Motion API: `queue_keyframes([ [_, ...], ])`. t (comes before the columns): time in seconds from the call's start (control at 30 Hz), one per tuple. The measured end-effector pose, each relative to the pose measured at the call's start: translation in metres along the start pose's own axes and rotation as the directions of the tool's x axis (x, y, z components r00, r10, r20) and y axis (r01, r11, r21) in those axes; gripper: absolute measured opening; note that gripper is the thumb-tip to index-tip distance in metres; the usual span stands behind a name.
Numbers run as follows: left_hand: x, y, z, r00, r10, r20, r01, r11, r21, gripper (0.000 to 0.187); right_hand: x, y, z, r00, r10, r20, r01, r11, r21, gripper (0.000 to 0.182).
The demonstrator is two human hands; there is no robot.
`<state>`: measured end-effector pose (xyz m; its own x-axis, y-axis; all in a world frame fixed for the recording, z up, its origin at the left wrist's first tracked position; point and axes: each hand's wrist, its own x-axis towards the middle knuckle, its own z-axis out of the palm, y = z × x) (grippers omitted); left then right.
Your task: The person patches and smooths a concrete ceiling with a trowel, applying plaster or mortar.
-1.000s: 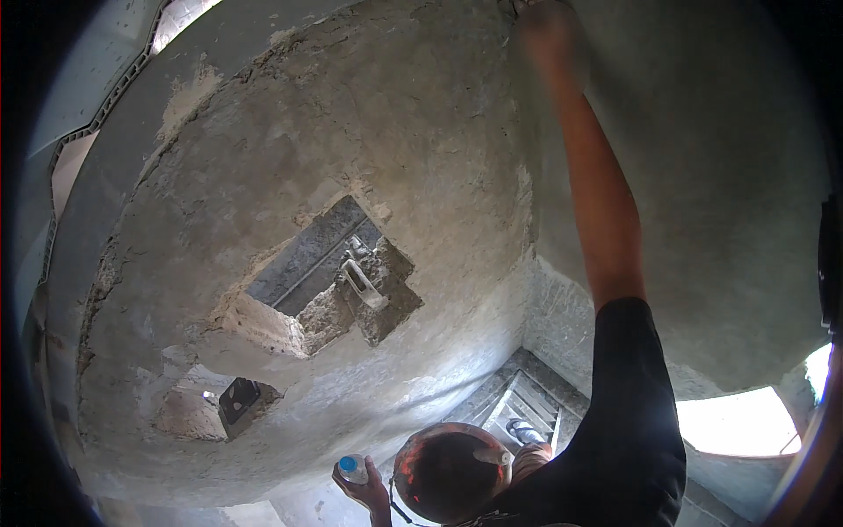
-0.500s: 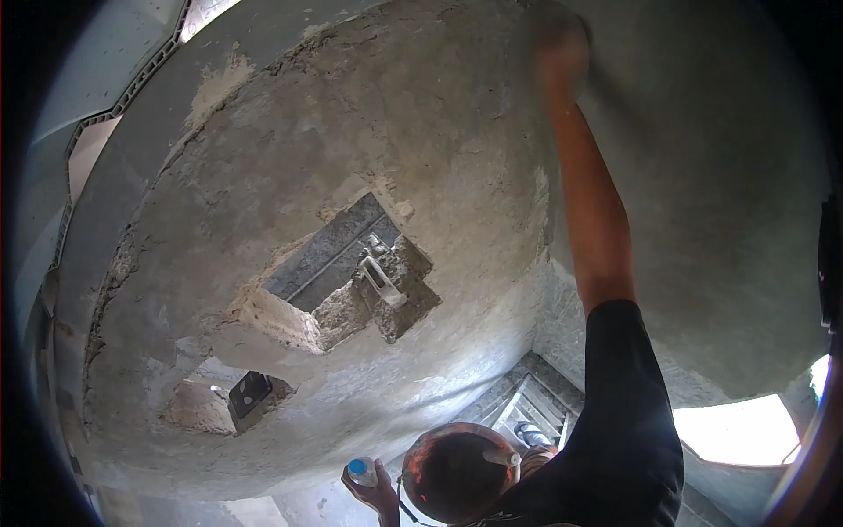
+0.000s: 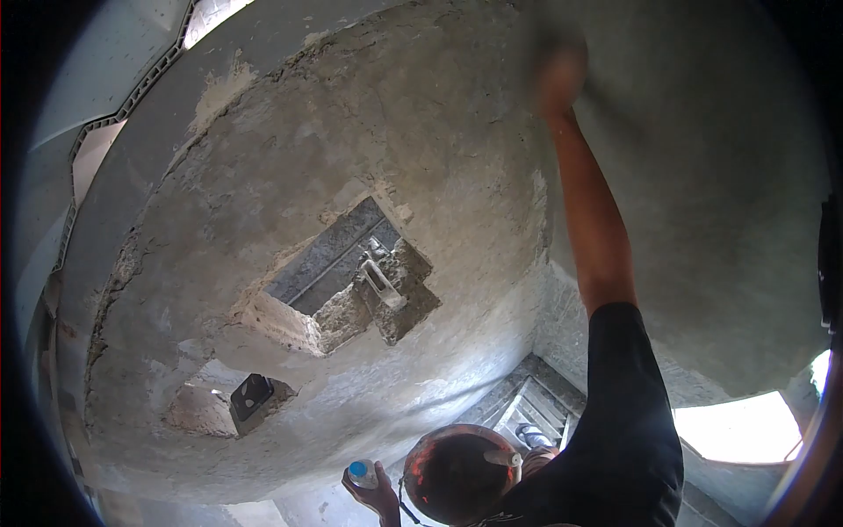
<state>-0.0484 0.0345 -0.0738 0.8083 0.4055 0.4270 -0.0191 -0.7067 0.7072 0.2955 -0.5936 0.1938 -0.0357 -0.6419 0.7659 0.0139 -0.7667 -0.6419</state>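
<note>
Curled the left hand (image 3: 383, 499) around a bottle (image 3: 363, 475). Held the right hand (image 3: 562, 77) high by the wall (image 3: 702, 220); couldn't tell its blurred grip.

We've got a black shirt (image 3: 571, 487), small pale marking low on the front. Loose right sleeve (image 3: 620, 369), plain, stops near the elbow. Right hand (image 3: 562, 77) bare, blurred.

Rough, matt, cement-like wall (image 3: 421, 132) spreading left of right hand (image 3: 560, 75); smoother matt wall (image 3: 702, 202) lying to its right. Matt black cloth sleeve (image 3: 623, 378) covering upper arm below. Clear plastic bottle (image 3: 364, 479) in left hand (image 3: 379, 499) showing smooth blue cap (image 3: 357, 469).
</note>
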Motion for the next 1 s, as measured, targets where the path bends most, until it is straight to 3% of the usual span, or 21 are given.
queue_keyframes([
  [0.03,0.0,0.003,0.001,1.0,0.0,0.003,0.0,1.0,0.0,0.047,-0.002,0.009,0.003,1.0,-0.001,0.0,0.001,1.0,-0.004,0.054],
  [0.1,0.002,0.006,-0.001,1.0,0.006,0.015,-0.006,1.0,0.0,0.047,-0.005,0.016,-0.003,0.985,0.034,0.168,-0.035,0.999,0.003,0.048],
  [0.2,0.003,0.009,0.002,0.996,-0.058,0.06,0.058,0.998,-0.001,0.053,-0.017,0.003,-0.027,0.999,-0.015,0.043,0.012,0.996,0.088,0.041],
  [0.33,0.005,0.011,0.004,0.996,-0.054,0.077,0.056,0.998,-0.034,0.054,-0.024,0.013,-0.036,0.99,-0.136,0.048,0.119,0.96,0.252,0.034],
  [0.37,0.004,0.014,0.004,0.994,-0.071,0.079,0.074,0.996,-0.044,0.054,-0.022,0.006,-0.045,0.968,0.128,0.218,-0.24,0.737,0.632,0.026],
  [0.4,0.004,0.015,0.005,0.994,-0.072,0.081,0.076,0.996,-0.044,0.054,-0.023,0.001,-0.052,0.842,0.27,0.468,-0.533,0.279,0.798,0.019],
  [0.43,0.003,0.015,0.005,0.994,-0.077,0.079,0.079,0.996,-0.033,0.053,-0.025,0.002,-0.058,0.841,0.269,0.469,-0.534,0.281,0.797,0.019],
  [0.5,0.003,0.015,0.004,0.994,-0.079,0.078,0.08,0.997,-0.02,0.053,-0.027,0.011,-0.069,0.66,0.155,0.735,-0.692,-0.254,0.675,0.011],
  [0.53,0.003,0.015,0.003,0.993,-0.078,0.083,0.08,0.997,-0.02,0.053,-0.029,0.013,-0.069,0.659,0.157,0.735,-0.693,-0.254,0.675,0.011],
  [0.6,0.004,0.013,0.002,0.993,-0.076,0.086,0.078,0.997,-0.018,0.053,-0.032,0.018,-0.067,0.672,-0.016,0.741,-0.691,-0.372,0.619,0.01],
  [0.73,0.003,0.018,0.001,0.996,-0.056,0.069,0.058,0.998,-0.027,0.052,-0.026,0.011,-0.058,0.648,0.02,0.762,-0.708,-0.355,0.611,0.008],
  [0.8,0.003,0.019,0.0,0.996,-0.069,0.057,0.071,0.997,-0.028,0.052,-0.018,-0.012,-0.059,0.672,0.298,0.678,-0.708,-0.008,0.706,0.008],
  [0.83,0.002,0.016,0.0,0.997,-0.047,0.056,0.048,0.999,-0.017,0.051,-0.014,-0.02,-0.057,0.672,0.297,0.679,-0.708,-0.012,0.706,0.008],
  [0.9,0.002,0.01,-0.001,0.998,-0.021,0.056,0.022,1.0,-0.003,0.051,-0.004,-0.026,-0.047,0.853,0.212,0.477,-0.522,0.314,0.793,0.014],
  [0.93,0.002,0.006,0.0,0.998,-0.016,0.059,0.017,1.0,-0.017,0.051,0.002,-0.027,-0.039,0.853,0.213,0.476,-0.521,0.312,0.795,0.014],
  [1.0,0.002,0.006,0.0,0.998,-0.013,0.061,0.014,0.999,-0.032,0.051,0.015,-0.023,-0.018,0.966,0.2,0.165,-0.258,0.698,0.668,0.022],
])
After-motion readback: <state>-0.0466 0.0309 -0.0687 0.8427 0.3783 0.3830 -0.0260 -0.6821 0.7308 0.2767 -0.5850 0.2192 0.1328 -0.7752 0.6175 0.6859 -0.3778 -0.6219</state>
